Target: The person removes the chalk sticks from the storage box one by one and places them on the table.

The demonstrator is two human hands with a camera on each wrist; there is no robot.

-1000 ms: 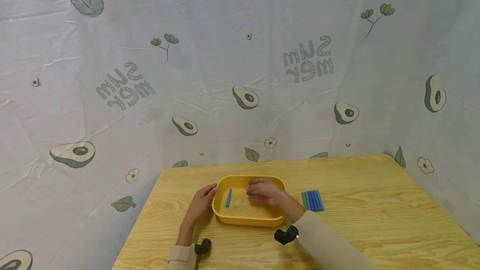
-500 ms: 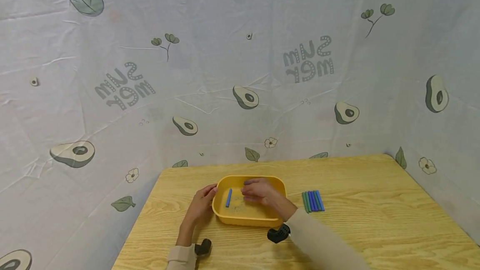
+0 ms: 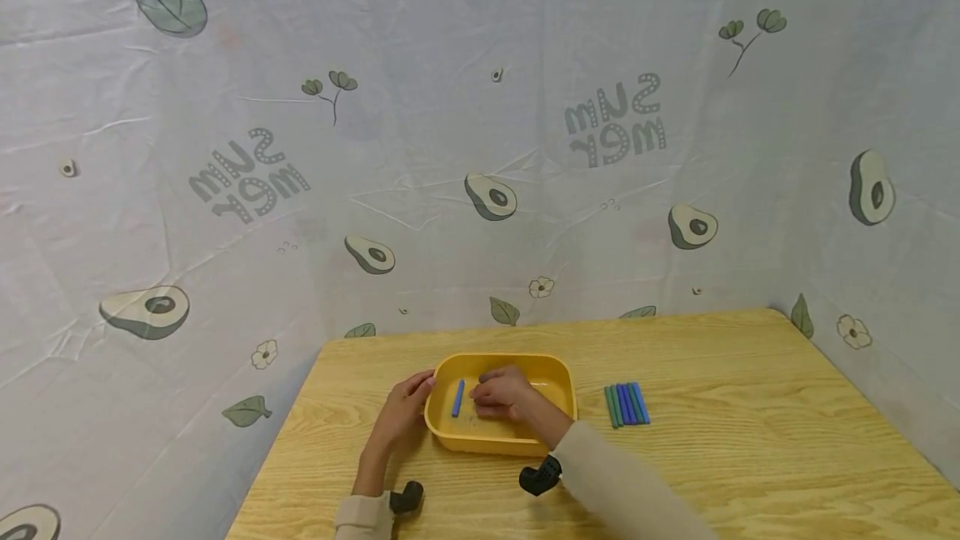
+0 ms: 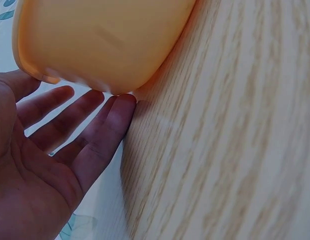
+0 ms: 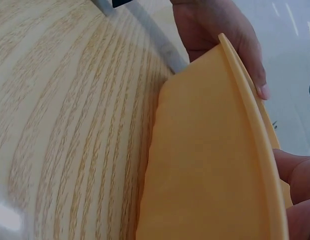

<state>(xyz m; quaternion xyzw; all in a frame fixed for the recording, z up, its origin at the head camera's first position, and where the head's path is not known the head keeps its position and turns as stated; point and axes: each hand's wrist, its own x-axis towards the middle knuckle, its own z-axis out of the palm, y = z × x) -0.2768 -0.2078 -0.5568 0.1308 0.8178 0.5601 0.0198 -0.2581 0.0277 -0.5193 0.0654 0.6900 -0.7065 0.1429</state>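
A yellow plastic tub stands on the wooden table. My left hand holds its left end, thumb over the rim and fingers against the outer wall; the left wrist view shows the fingers touching the tub. Inside, one blue stick, like a chalk or pastel, lies near the left wall. My right hand is inside the tub, just right of that stick, its fingers bent loosely downward and apart from it. In the right wrist view the tub's wall hides the right fingertips; nothing shows between the fingers.
Right of the tub, several green and blue sticks lie side by side in a row. Small bits and smudges mark the tub's floor. A patterned cloth hangs behind the table.
My right hand has moved left inside the tub, closer to the blue stick, and its fingers have drawn in a little. My left hand, the tub and the row of sticks have stayed put.
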